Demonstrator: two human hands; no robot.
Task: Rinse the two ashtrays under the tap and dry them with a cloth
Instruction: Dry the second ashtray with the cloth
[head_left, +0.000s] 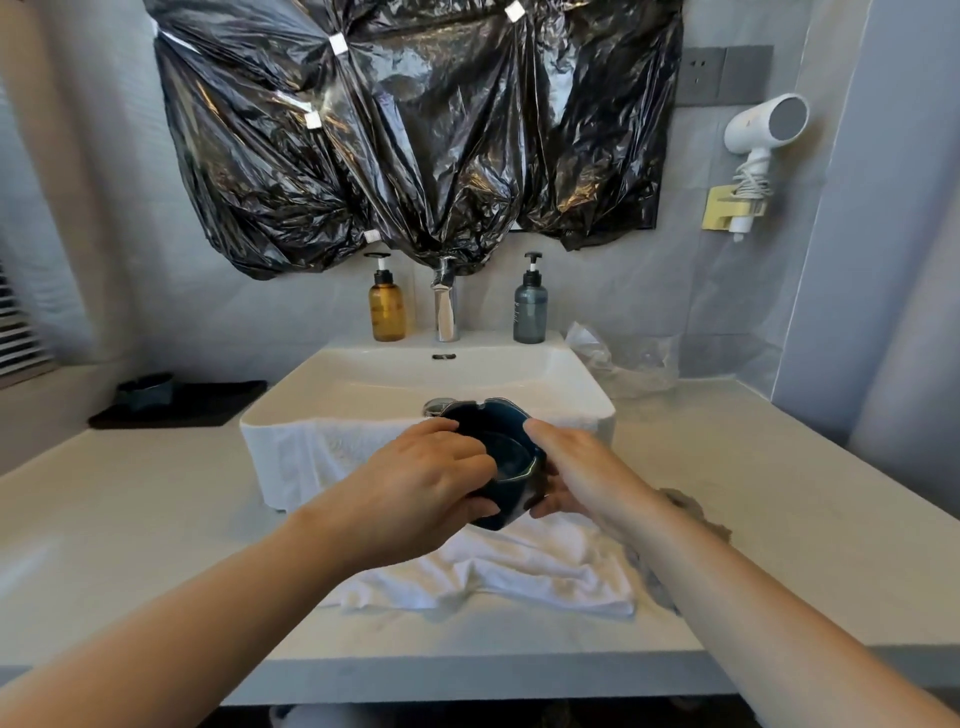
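Dark-blue ashtray (511, 457) is clasped between left grip (431, 483) and right grip (576, 467), both curled round its rim; it should be turned steadily over the towel (519, 571) at the worktop's (156, 519) front edge.

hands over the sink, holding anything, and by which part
Both grip the dark blue ashtray: left hand on its left rim and wall, right hand on its right side.

Grey wall (597, 291) facing me, black plastic sheeting (415, 130) taped upper centre, white hair dryer (763, 130) upper right, pale counter (130, 509) below.
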